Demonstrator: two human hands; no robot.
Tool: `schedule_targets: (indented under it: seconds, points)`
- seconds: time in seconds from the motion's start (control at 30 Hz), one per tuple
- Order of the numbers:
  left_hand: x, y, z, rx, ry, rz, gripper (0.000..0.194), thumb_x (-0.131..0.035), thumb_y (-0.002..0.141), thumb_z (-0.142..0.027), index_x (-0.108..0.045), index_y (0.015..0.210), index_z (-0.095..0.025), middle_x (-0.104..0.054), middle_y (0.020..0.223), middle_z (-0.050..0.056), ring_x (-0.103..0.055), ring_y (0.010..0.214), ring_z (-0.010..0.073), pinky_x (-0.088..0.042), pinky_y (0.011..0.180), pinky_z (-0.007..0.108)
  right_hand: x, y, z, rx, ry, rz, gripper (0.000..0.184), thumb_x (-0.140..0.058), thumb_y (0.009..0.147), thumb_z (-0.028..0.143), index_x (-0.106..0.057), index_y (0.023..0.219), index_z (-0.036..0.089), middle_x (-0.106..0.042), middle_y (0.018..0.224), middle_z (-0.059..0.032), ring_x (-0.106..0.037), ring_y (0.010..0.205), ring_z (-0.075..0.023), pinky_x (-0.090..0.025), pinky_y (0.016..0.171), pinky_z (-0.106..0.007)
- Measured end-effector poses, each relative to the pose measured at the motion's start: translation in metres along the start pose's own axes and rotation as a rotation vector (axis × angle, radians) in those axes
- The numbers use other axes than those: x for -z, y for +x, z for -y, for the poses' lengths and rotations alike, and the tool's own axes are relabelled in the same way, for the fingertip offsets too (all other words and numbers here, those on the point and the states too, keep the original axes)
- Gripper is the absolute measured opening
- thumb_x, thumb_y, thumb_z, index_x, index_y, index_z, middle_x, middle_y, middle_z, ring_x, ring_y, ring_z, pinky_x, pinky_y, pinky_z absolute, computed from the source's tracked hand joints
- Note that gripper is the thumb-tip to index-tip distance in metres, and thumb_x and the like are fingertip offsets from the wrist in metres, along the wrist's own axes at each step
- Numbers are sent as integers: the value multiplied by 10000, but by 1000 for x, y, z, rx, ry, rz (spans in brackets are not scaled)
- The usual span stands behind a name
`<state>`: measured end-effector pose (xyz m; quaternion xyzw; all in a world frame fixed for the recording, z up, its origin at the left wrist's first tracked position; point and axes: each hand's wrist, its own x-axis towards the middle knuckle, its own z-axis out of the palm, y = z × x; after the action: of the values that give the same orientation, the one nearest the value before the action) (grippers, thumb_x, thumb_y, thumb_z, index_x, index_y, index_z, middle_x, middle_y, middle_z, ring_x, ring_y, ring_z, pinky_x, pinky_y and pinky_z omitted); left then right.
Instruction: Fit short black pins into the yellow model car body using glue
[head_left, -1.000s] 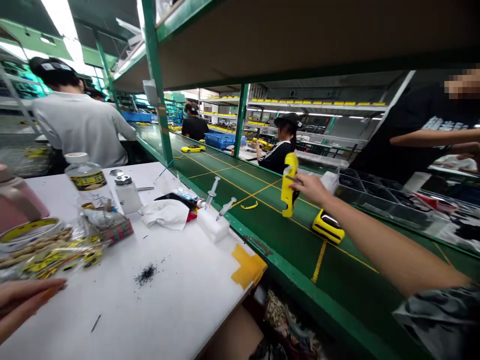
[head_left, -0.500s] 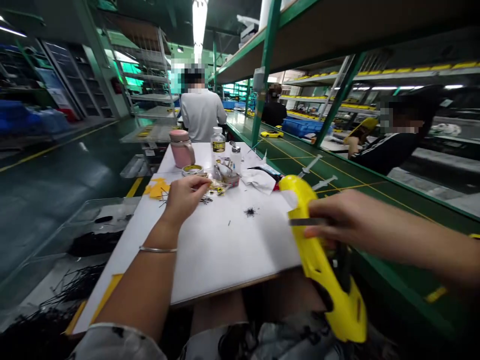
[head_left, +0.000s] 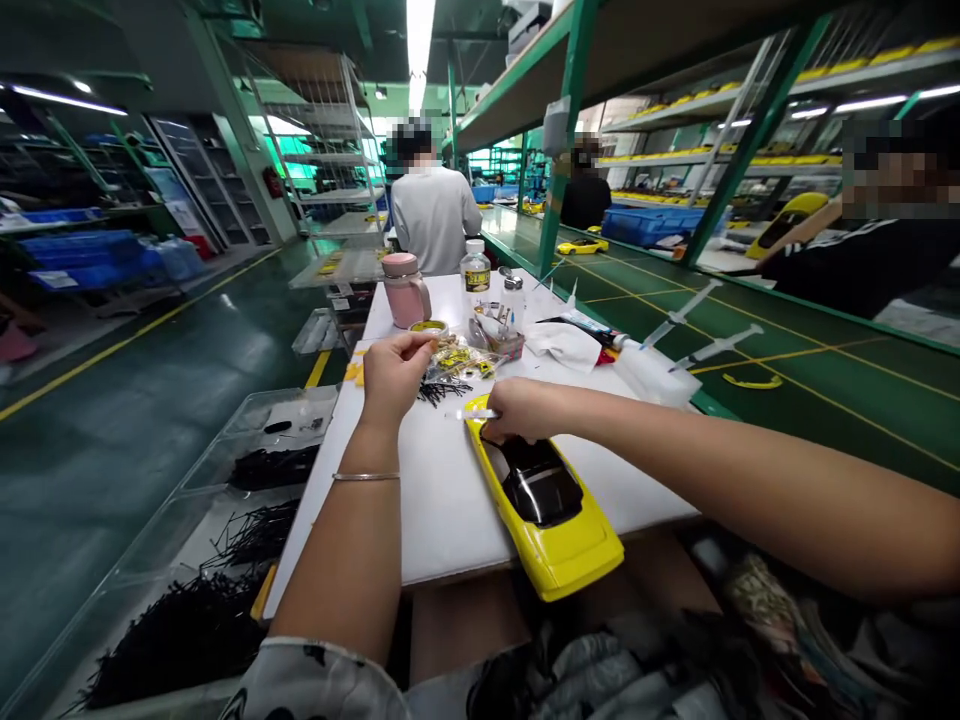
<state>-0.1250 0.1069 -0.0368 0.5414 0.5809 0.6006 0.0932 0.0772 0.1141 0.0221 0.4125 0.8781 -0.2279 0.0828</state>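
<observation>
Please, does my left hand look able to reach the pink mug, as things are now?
Probably yes: the mug stands just beyond the left hand, with nothing tall between, but its pinch would need to open.

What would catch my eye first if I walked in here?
Probably the bright yellow car body with dark windows, the right hand at its far end and its near end jutting past the edge of the white table. Then perhaps the pink mug at the table's far left, and the black strips heaped at lower left.
</observation>
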Motion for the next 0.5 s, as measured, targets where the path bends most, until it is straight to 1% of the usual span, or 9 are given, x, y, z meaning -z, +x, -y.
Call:
schedule_targets:
  seconds: [0.1, 0.17, 0.2, 0.27, 0.3, 0.33, 0.4, 0.43, 0.5]
  points:
    - [-1, -7, -18, -52, 12, 90, 296, -698, 816, -365, -828, 962, -144, -795, 866, 81, -722, 789, 204, -563, 684, 274, 1, -25, -41, 46, 181, -200, 244, -673, 955, 279, -693, 737, 169, -712, 676, -18, -621, 514, -131, -444, 544, -242]
    - [0, -19, -37, -110, 21, 185, 256, -716, 831, -355, -830, 958, -164, -798, 892, 71, -725, 810, 197, -568, 697, 269, -1, -49, -77, 86, 316, -417, 293, -613, 995, 377, -710, 808, 173, -738, 781, -36, -624, 570, -127, -461, 562, -238]
    - [0, -28, -46, -149, 26, 242, 237, -732, 841, -357, -830, 957, -175, -798, 912, 68, -728, 830, 195, -572, 702, 265, -4, -62, -97, 104, 393, -562, 366, -613, 987, 456, -703, 772, 174, -719, 745, -40, -597, 562, -129, -450, 549, -242]
    - [1, -50, -64, -257, 39, 367, 189, -769, 861, -350, -823, 957, -197, -798, 956, 58, -731, 875, 189, -583, 730, 264, -10, -86, -138, 159, 647, -972, 454, -718, 891, 553, -685, 646, 173, -644, 602, -40, -527, 511, -130, -392, 489, -250]
    - [1, -62, -71, -389, 63, 469, 190, -771, 887, -332, -811, 1015, -198, -795, 1008, 63, -734, 918, 189, -595, 785, 281, -13, -95, -158, 147, 723, -1117, 471, -733, 872, 565, -668, 618, 173, -613, 570, -36, -492, 490, -124, -359, 464, -253]
    - [1, -74, -78, -535, 116, 530, 235, -791, 891, -318, -792, 1097, -204, -789, 1060, 66, -730, 977, 196, -596, 878, 318, -16, -103, -178, 129, 788, -1253, 465, -725, 877, 556, -658, 620, 175, -594, 565, -30, -463, 475, -115, -330, 447, -253]
    - [-1, -96, -88, -665, 301, 660, 429, -780, 908, -286, -696, 1314, -178, -743, 1249, 107, -675, 1168, 251, -560, 1040, 427, -20, -111, -212, 55, 818, -1514, 386, -695, 910, 485, -689, 686, 171, -613, 617, -36, -465, 483, -110, -295, 431, -257]
    - [-3, -105, -93, -705, 379, 704, 499, -778, 907, -288, -652, 1370, -153, -715, 1314, 129, -639, 1240, 286, -543, 1076, 475, -21, -112, -226, 11, 788, -1636, 325, -685, 923, 436, -731, 751, 164, -648, 669, -52, -498, 503, -116, -290, 432, -263]
    - [-8, -117, -102, -746, 504, 751, 555, -763, 909, -276, -603, 1417, -119, -671, 1396, 149, -573, 1333, 342, -506, 1123, 557, -24, -106, -250, -88, 648, -1755, 251, -685, 940, 372, -808, 978, 156, -739, 840, -101, -625, 617, -156, -365, 468, -285]
